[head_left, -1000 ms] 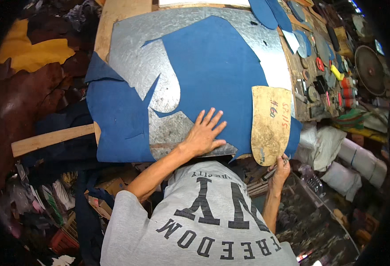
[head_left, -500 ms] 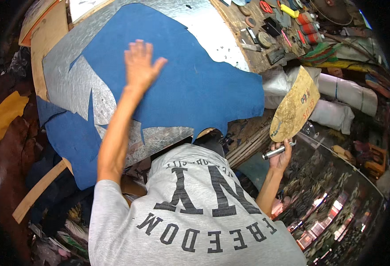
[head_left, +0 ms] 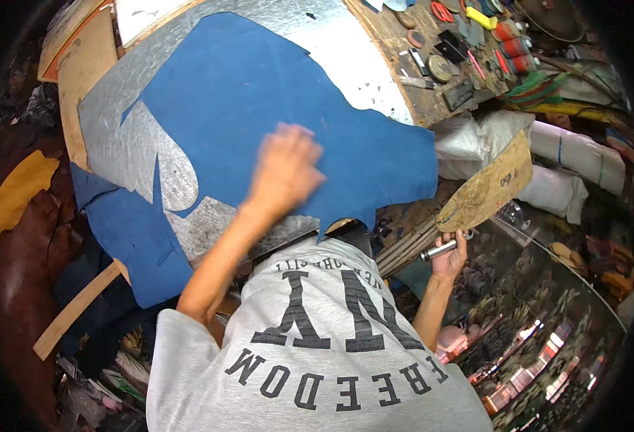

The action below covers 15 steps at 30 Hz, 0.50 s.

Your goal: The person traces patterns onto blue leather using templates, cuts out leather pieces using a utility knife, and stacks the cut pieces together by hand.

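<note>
A large sheet of blue leather (head_left: 259,93), with pointed, ragged edges, lies over a grey metal-topped table. Above the sheet's near middle is my left hand (head_left: 288,169), palm down and blurred, holding nothing; whether it touches the leather is hard to tell. Out to the right, beyond the table edge, my right hand (head_left: 452,261) grips the lower end of a tan oval template board (head_left: 488,189) with marks on it. Those same fingers also hold a silver pen-like tool (head_left: 438,250), lying crosswise below the board.
A wooden bench (head_left: 432,65) at the upper right carries red scissors, round tins and spools of thread. White wrapped rolls (head_left: 579,153) lie to the right. The metal table top (head_left: 115,137) shows beside the leather. Brown leather (head_left: 21,273) hangs at the left.
My left hand has moved right and nearer across the blue leather. The template board has tilted further right in my right hand, which has shifted slightly down and left.
</note>
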Available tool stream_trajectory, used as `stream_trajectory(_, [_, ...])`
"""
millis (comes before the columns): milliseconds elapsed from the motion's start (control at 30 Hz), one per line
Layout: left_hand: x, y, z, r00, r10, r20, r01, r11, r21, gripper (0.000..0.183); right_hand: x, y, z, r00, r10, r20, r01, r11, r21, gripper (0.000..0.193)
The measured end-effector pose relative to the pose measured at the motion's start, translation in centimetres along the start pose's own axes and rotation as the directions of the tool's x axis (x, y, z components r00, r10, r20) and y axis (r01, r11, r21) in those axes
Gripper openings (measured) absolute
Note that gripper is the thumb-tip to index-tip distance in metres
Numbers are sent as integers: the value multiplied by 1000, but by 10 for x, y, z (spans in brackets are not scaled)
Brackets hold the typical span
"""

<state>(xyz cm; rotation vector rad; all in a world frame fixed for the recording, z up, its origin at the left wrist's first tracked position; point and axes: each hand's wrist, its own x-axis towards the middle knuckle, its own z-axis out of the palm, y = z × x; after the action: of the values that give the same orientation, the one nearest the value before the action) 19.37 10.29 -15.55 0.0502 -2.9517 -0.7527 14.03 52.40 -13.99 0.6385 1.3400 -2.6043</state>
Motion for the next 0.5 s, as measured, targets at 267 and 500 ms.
stream_trajectory(267, [-76,-172,-44,573,-801,-171,339,422,-841,66,37,33,30,992,117,51,-101,963,-250,17])
stream_trajectory(500, [-81,-211,-57,351,-936,31,141,20,-990,81,63,39,35,991,132,10,-118,914,-389,22])
